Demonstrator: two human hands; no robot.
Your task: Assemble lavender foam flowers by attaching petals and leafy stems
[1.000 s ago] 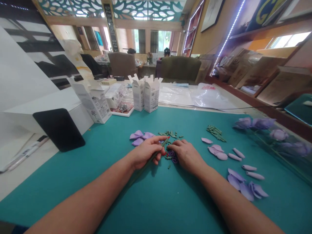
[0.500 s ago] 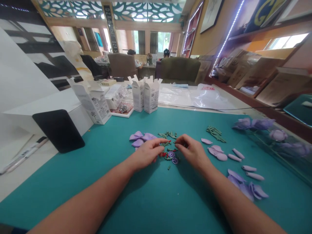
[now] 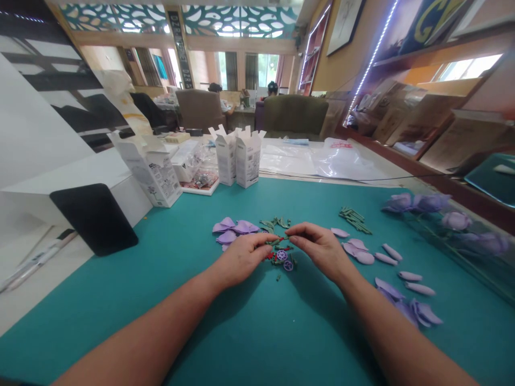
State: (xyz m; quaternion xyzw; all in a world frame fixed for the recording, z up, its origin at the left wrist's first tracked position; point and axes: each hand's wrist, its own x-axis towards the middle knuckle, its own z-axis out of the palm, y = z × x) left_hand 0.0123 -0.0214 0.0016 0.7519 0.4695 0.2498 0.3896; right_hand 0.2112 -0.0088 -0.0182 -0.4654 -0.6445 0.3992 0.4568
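Above the green tabletop [image 3: 257, 338], the left hand [image 3: 240, 258] is pinching a red-tipped green stem [image 3: 273, 243], while the right hand [image 3: 319, 247] is pinching a small, partly hidden piece [image 3: 287, 237] at that tip, near two purple wheels [image 3: 288, 265].

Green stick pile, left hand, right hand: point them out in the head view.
Green stick pile [image 3: 354, 220]: head view, middle of the pile.
Left hand [image 3: 240, 258]: head view, back of the hand.
Right hand [image 3: 323, 250]: head view, back of the hand.

In left hand [image 3: 240, 258] and right hand [image 3: 321, 249], probably one red-and-green piece [image 3: 282, 238], near purple wheels [image 3: 282, 255] on green mat [image 3: 253, 332].
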